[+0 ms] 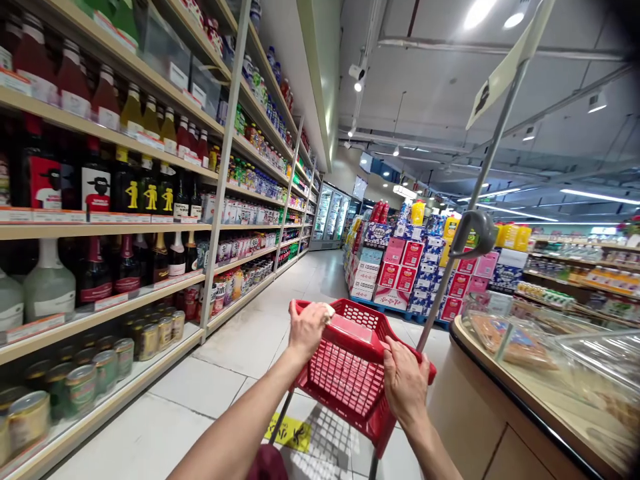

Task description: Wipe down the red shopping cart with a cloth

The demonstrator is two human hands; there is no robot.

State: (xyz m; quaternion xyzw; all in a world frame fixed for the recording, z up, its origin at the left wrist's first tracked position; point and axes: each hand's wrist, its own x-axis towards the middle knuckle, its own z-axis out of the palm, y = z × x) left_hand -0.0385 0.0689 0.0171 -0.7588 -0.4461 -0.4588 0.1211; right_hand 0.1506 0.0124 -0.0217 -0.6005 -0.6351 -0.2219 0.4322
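Observation:
A small red plastic shopping cart (350, 380) with a lattice basket stands in front of me. My left hand (309, 330) is closed around the left end of its handle (353, 333), with a bit of something white, perhaps a crumpled tissue, by its fingers. On the handle's right end, my right hand (406, 380) is closed too, thumb side inward. A grey metal pole (475, 193) rises at the cart's right side, carrying a dark grey loop (475, 235) and a pale flag (510, 67) at its top. The basket's inside is only partly visible.
Shelves of bottles and cans (110, 220) line the left side. Stacked drink cartons (400, 267) stand on a pallet ahead. At the right, a curved counter (495, 413) holds packaged food. Tiled floor (235, 353) runs toward glass-door coolers (330, 213); a yellow sticker (290, 432) lies under the cart.

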